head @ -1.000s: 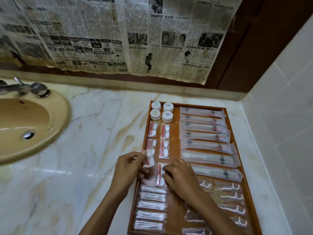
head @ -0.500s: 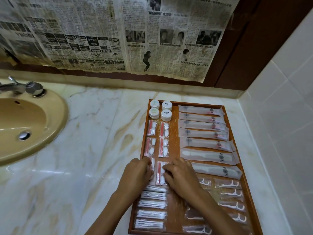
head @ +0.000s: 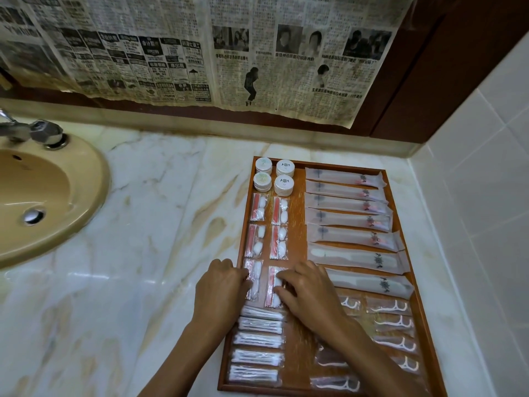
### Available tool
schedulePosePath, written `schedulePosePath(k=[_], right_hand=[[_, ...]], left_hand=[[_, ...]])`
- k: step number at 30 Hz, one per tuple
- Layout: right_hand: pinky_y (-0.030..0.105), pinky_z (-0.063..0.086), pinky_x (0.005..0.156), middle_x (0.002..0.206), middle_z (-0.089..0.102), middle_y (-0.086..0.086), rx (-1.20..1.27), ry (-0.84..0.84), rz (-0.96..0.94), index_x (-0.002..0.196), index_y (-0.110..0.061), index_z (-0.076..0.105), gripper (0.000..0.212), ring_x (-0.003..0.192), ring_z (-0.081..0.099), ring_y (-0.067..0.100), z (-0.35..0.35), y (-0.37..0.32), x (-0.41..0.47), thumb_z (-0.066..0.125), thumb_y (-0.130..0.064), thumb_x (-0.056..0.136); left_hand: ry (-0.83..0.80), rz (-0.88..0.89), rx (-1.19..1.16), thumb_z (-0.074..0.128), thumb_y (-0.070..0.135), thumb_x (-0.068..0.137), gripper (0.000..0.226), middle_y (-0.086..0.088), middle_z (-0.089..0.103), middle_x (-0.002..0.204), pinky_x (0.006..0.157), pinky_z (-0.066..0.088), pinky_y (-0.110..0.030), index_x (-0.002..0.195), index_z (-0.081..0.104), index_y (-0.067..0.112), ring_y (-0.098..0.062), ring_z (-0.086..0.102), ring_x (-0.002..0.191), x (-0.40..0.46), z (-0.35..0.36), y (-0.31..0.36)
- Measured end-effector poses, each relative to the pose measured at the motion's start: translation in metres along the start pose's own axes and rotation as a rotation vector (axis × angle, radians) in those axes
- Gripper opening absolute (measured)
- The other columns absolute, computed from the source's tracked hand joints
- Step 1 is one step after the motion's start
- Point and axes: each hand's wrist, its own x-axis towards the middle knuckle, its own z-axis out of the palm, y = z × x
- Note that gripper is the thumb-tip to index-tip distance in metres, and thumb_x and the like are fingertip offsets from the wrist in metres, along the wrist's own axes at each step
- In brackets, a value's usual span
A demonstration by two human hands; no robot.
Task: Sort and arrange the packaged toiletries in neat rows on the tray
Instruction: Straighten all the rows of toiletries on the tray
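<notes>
A wooden tray (head: 297, 224) lies on the marble counter, filled with rows of packets. My left hand (head: 220, 290) rests its fingertips on a red-and-white packet (head: 255, 277) lying flat in the left column, third row. My right hand (head: 310, 290) touches the neighbouring red-and-white packet (head: 271, 285) with spread fingers. Beyond them lie more such packets (head: 279, 210) and small round white jars (head: 284, 167). Long sleeves (head: 346, 206) fill the right side, floss picks (head: 392, 322) sit lower right, and cotton swab packets (head: 257, 339) sit lower left, partly under my wrists.
A tan sink (head: 57, 196) with a metal tap (head: 43, 131) is set in the marble counter (head: 143, 253) at left. A tiled wall (head: 472, 196) runs close along the tray's right side. Newspaper (head: 200, 53) hangs on the wall behind.
My left hand, which held a red-and-white packet lifted over the tray's left edge, has lowered it flat into the left column. My right hand has stayed on the neighbouring packet.
</notes>
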Motion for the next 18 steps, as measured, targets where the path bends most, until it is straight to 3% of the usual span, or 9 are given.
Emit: schedulePosePath(k=[4, 11, 18], right_hand=[[0.032, 0.038, 0.086, 0.1, 0.063, -0.008, -0.022, -0.046, -0.012, 0.111, -0.027, 0.067, 0.03, 0.099, 0.05, 0.013, 0.0028, 0.0004, 0.0017, 0.054, -0.045, 0.09], [0.033, 0.038, 0.085, 0.102, 0.062, -0.008, -0.03, -0.048, -0.01, 0.113, -0.029, 0.066, 0.03, 0.101, 0.05, 0.014, 0.002, 0.0019, 0.0067, 0.055, -0.045, 0.09], [0.032, 0.037, 0.087, 0.105, 0.062, -0.008, -0.032, -0.059, -0.005, 0.115, -0.029, 0.065, 0.031, 0.104, 0.049, 0.014, -0.0001, 0.0007, 0.0066, 0.053, -0.045, 0.091]], left_hand=[[-0.007, -0.029, -0.009, 0.062, 0.029, 0.088, 0.017, 0.0, 0.048, 0.075, 0.054, 0.038, -0.028, 0.079, 0.068, 0.015, -0.023, 0.053, 0.083, 0.0, 0.0023, 0.0003], [-0.027, -0.019, -0.038, 0.072, 0.021, 0.079, 0.016, 0.0, 0.046, 0.065, 0.046, 0.032, -0.025, 0.067, 0.064, 0.014, -0.023, 0.053, 0.067, -0.001, -0.0008, 0.0022], [-0.022, 0.016, -0.04, 0.072, 0.026, 0.081, 0.01, -0.001, 0.052, 0.068, 0.047, 0.03, -0.023, 0.076, 0.073, 0.017, -0.021, 0.056, 0.068, -0.0001, -0.0018, 0.0015]])
